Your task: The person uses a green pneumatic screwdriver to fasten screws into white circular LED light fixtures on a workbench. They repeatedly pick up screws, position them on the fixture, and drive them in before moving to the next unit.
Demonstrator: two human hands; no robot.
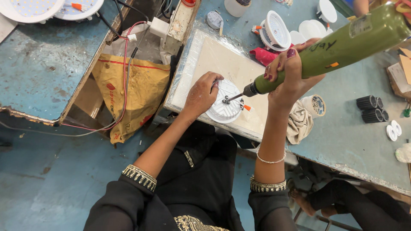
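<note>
Round white lamp housing (224, 102): face-down on pale board (222, 64), near its front edge, back side up so the metal bracket (227, 100) at centre is reachable. Left hand (203, 95): clamped over housing's left rim, fingers curled onto the top, apparently to stop rotation under the tool. Right hand (291, 70): wrapped tight around the nose of a green electric screwdriver (342, 45), gripped low near the bit for control; body slanted up to the right, bit tip touching the bracket. One orange clip (247, 108) protruding at housing's right side. Board wrapped in clear film, laid on blue bench (355, 128), presumably as a clean, flat work surface. Further out on bench: one tape roll (316, 105) and one crumpled cloth (298, 123) just right of the board; two black ribbed cylinders (370, 108) farther right, possibly a third behind, not clear; two small white rings (393, 129) near them. Behind the board: several more white housings, one ribbed (276, 31), exact count uncertain as some overlap. Second blue bench (43, 64) to the left with one lit LED panel (30, 7); yellow sack (128, 92) and red and black cables (125, 77) in the gap between benches.
</note>
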